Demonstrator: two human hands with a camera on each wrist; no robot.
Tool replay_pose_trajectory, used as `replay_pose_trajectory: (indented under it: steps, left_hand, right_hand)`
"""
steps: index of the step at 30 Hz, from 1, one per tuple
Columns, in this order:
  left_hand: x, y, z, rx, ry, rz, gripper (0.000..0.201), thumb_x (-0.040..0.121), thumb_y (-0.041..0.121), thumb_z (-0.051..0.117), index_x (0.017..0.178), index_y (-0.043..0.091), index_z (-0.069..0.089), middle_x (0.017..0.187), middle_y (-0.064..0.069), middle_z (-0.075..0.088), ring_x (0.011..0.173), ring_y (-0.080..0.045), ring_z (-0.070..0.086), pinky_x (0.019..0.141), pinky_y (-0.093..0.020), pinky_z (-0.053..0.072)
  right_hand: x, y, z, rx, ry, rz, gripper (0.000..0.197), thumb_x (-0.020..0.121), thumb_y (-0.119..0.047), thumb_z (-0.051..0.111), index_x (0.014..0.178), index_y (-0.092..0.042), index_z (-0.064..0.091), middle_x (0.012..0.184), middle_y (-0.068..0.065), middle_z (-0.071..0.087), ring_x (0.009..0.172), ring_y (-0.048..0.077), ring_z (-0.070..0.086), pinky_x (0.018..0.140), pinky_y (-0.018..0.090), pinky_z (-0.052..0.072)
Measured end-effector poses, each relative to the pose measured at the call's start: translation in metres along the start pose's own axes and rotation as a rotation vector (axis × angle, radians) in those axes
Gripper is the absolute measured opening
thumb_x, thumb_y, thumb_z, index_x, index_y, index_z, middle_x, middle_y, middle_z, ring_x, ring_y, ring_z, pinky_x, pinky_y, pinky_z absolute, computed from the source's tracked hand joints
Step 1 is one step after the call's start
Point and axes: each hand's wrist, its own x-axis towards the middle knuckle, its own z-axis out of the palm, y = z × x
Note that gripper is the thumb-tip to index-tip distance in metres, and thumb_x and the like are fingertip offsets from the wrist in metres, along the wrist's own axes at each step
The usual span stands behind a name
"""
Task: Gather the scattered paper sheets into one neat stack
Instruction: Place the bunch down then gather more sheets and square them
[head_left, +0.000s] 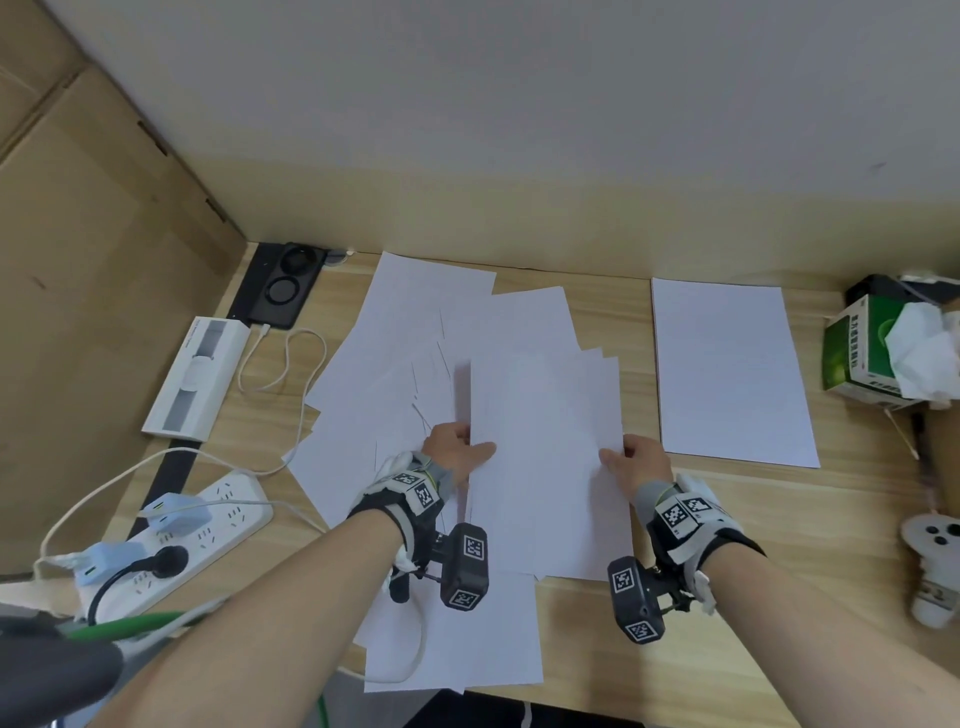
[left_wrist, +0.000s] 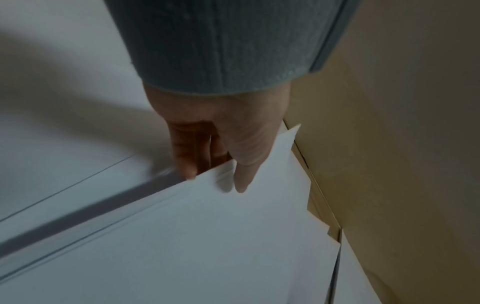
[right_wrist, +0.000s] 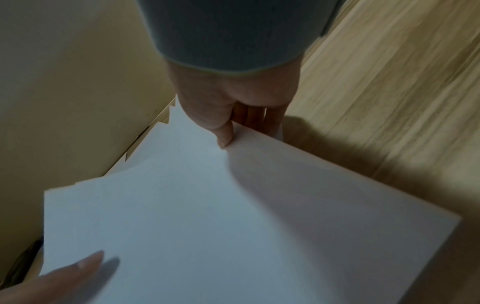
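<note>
On the counter: a light wood-grain counter (head_left: 597, 613) carries everything; the landmark is the bundle of plain white paper sheets (head_left: 545, 457) held at its middle.
Left hand: the left hand (head_left: 454, 449) pinches the bundle's left edge, thumb on top and fingers (left_wrist: 185, 156) curled under, as the left wrist view shows.
Right hand: the right hand (head_left: 641, 462) pinches the bundle's right edge the same way, thumb pressed on the top sheet, fingers (right_wrist: 259, 117) tucked beneath.
Bundle state: its far corners are stepped, so the sheets are not yet squared.
Loose sheets: a fan of overlapping white sheets (head_left: 410, 332) lies under and to the left of the bundle, reaching the back wall; more lie on the near side of the bundle at the counter's front edge.
Separate sheet: one flat white sheet (head_left: 727, 369) lies alone, well apart to the right of the bundle.
Clutter: a white power strip (head_left: 208, 535) with cables lies left of the bundle; a green tissue box (head_left: 872, 353) stands far right.
Progress: I judge gathering about half done.
Risk: pinching only at the edges may let inner sheets slide out or the bundle sag and crease; dragging it may push the near sheets off the front edge or snag the white cable (head_left: 291, 374).
</note>
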Motion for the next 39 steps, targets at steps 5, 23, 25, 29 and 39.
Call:
replay_pose_trajectory:
  steps: [5, 23, 25, 29, 39]
  left_hand:
    - [0.003, -0.002, 0.012, 0.134, -0.030, 0.059, 0.011, 0.077, 0.005, 0.056, 0.067, 0.009, 0.056, 0.063, -0.001, 0.051, 0.056, -0.015, 0.044, 0.051, -0.020, 0.033]
    - [0.061, 0.039, -0.040, -0.057, 0.172, -0.095, 0.038, 0.084, 0.011, 0.057, 0.122, 0.004, 0.059, 0.123, -0.016, 0.064, 0.109, -0.033, 0.063, 0.095, -0.041, 0.052]
    - [0.066, 0.039, -0.041, -0.072, 0.155, -0.164, 0.046, 0.085, 0.009, 0.057, 0.131, 0.004, 0.052, 0.132, -0.015, 0.057, 0.115, -0.034, 0.059, 0.099, -0.043, 0.050]
    - [0.072, 0.038, -0.038, -0.101, 0.142, -0.176, 0.052, 0.087, 0.004, 0.056, 0.137, 0.005, 0.046, 0.138, -0.012, 0.053, 0.123, -0.030, 0.054, 0.101, -0.035, 0.046]
    - [0.047, 0.022, -0.045, -0.232, 0.127, -0.268, 0.009, 0.084, 0.005, 0.060, 0.077, 0.008, 0.066, 0.073, -0.010, 0.062, 0.066, -0.022, 0.060, 0.060, -0.030, 0.056]
  right_hand:
    - [-0.011, -0.001, -0.005, 0.114, -0.007, -0.008, 0.024, 0.066, -0.025, 0.062, 0.077, -0.003, 0.063, 0.067, 0.004, 0.057, 0.063, 0.021, 0.051, 0.060, 0.033, 0.045]
    - [0.032, -0.093, -0.019, 0.048, -0.001, -0.223, 0.016, 0.089, -0.016, 0.055, 0.088, -0.001, 0.059, 0.078, 0.013, 0.059, 0.075, 0.029, 0.055, 0.071, 0.039, 0.045]
    - [0.042, -0.096, -0.013, -0.041, -0.005, -0.237, 0.018, 0.089, -0.014, 0.055, 0.090, 0.003, 0.059, 0.080, 0.015, 0.058, 0.075, 0.029, 0.052, 0.066, 0.037, 0.038]
    - [0.055, -0.094, -0.007, -0.154, -0.045, -0.244, 0.020, 0.091, -0.012, 0.054, 0.093, 0.008, 0.057, 0.082, 0.015, 0.056, 0.076, 0.028, 0.050, 0.067, 0.035, 0.034]
    - [0.043, -0.080, -0.014, -0.146, 0.036, -0.183, 0.035, 0.090, -0.006, 0.055, 0.063, -0.013, 0.033, 0.064, 0.005, 0.040, 0.071, 0.024, 0.042, 0.061, 0.033, 0.027]
